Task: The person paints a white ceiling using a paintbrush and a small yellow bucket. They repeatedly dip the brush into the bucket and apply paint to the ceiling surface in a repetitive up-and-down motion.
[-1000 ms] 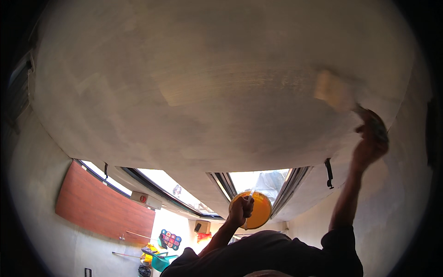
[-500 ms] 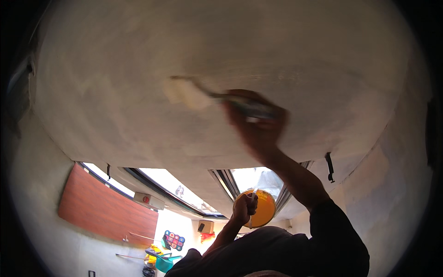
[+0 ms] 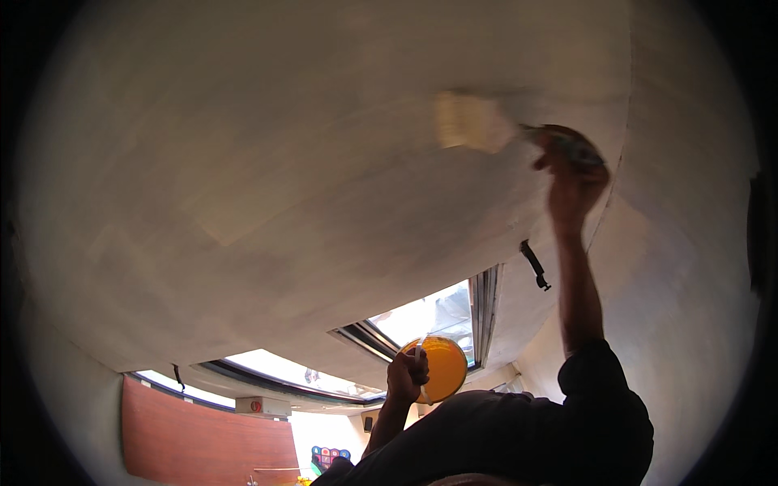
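My right hand (image 3: 574,174) is raised high and closed round the handle of a paint roller, blurred by motion. The pale cream roller head (image 3: 474,121) lies against, or very close to, the grey-white ceiling (image 3: 308,194), left of the hand. Lower down, my left hand (image 3: 408,374) is closed on the white strap-like handle of a round orange-yellow bucket (image 3: 446,368). The bucket hangs in front of my dark-clothed body. Its contents cannot be made out clearly.
A window (image 3: 421,316) stands behind the bucket, with a longer window (image 3: 300,373) further left. A black bracket (image 3: 535,266) hangs near the right wall (image 3: 681,267). At lower left are a reddish-brown panel (image 3: 203,437) and a pale box (image 3: 262,406).
My right hand has swept the roller to the right and upward across the ceiling. My left hand still holds the bucket. The view has shifted, and the teal item at lower left has left it.
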`<state>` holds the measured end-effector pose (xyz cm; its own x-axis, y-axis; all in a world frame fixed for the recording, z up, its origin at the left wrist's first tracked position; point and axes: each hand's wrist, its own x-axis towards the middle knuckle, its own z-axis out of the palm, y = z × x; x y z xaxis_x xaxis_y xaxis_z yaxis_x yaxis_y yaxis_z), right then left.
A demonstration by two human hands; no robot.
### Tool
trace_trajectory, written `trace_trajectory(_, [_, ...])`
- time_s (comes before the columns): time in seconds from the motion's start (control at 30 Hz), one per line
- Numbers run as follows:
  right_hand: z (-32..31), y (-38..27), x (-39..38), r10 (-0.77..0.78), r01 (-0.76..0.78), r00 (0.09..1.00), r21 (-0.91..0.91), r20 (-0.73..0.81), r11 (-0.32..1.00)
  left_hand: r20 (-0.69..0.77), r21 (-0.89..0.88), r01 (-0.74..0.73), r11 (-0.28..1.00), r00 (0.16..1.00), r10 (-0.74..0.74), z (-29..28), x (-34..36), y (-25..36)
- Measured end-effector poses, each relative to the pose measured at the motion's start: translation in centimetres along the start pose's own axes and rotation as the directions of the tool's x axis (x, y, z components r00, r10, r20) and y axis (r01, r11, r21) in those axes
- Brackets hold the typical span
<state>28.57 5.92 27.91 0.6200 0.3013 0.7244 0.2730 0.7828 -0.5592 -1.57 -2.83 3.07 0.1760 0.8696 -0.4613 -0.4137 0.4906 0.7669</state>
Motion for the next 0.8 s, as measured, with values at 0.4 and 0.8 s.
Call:
trace_trajectory(0.4, [-4.0, -1.8, 0.1, -0.081, 0.067, 0.979, -0.082, -0.189, 0.994, 0.079, -0.154, 0.060, 0.986, 0.996, -0.048, -0.8, 0.3, -0.4])
trace_trajectory(0.8, [22.2, -7.2, -14.3, -0.125, -0.085, 0.879, 0.410, 0.459, 0.908, 0.053, -0.164, 0.026, 0.986, 0.998, -0.018, -0.6, -0.3, -0.8])
